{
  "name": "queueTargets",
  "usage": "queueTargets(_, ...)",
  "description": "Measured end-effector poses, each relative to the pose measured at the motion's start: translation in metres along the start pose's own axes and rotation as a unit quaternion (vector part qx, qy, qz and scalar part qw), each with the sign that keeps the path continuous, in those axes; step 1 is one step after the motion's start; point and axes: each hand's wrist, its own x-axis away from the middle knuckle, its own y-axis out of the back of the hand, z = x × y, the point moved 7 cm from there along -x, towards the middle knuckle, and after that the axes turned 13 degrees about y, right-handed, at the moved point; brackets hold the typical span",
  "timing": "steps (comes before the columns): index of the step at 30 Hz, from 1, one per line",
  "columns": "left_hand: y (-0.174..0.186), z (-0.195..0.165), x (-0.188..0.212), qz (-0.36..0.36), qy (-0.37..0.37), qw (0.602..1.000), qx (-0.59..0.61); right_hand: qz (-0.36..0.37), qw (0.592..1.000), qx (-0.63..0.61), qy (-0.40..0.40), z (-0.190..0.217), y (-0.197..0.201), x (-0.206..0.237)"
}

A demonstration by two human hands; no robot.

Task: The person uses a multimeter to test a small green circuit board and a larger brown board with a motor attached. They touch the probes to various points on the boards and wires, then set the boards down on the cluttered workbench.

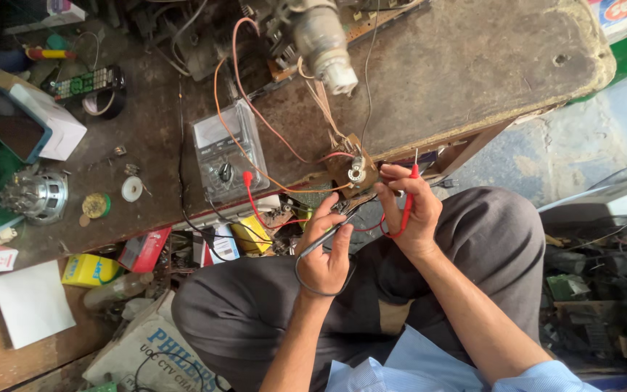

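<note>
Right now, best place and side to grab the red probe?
Grip the red probe on its plastic shaft, mid-length, coming from the right, where the right hand already pinches it. It stands nearly upright, with its bare metal tip up top, so stay below that.

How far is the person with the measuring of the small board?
Done: the meter sits on the bench with its leads plugged in. In hand: the left hand holds the black probe, the right hand the red probe, beside the small board. Left: neither tip visibly touches the board.
</note>
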Motion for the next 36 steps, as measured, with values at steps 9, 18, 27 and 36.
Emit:
queueTargets(9,0.006,-0.001,-0.005,0.018,0.03,0.996,0.086,0.025,1.0,0.002,0.004,0.024,-0.014,-0.002)
queueTargets(18,0.032,-0.029,-0.022,-0.004,-0.047,0.991,0.124,0.001,1.0,-0.026,-0.012,0.033,-0.023,-0.019)
queueTargets(27,0.028,-0.045,-0.06,-0.065,-0.142,0.987,0.032,-0.086,0.966,-0.149,-0.192,0.004,-0.031,-0.024)
queueTargets(36,-0.009,-0.029,-0.096,-0.034,-0.153,0.988,-0.01,-0.109,0.959,-0.121,-0.234,-0.014,-0.03,-0.045)
